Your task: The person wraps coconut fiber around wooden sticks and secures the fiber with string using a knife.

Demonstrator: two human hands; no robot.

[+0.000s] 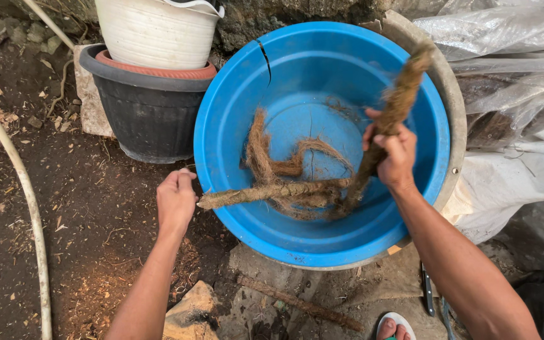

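A: What does the right hand (395, 154) have?

B: It is clamped around a long, brown, fibrous root-like stalk (382, 129), fingers wrapped fully round its middle. The stalk stands steeply tilted: its lower end rests down among the fibres in the cracked round blue plastic basin (234, 94), and its upper end leans up and away toward the far right rim.

A: And the left hand (175, 198)?

B: Curled into a loose fist just outside the basin's left rim. Whether the fingers grip anything I cannot tell; they are turned away from the camera. The nearest thing to it is a second brown fibrous stalk (272, 191), which lies almost flat, its long axis running left to right, its left tip poking over the rim and ending just beside that fist.

A: So each hand has its own stalk close by?

B: Yes. The lying stalk points straight at the left hand, while its far end meets the foot of the upright one near the basin's middle, where a curled tangle of brown fibre (266, 151) sits.

A: What surrounds the basin?

B: Dark soil, a black plastic pot (149, 113) with a cream ribbed pot (155, 31) stacked in it to the left, a pale hose (29, 208) on the ground, and crumpled clear plastic sheeting (511, 56) to the right.
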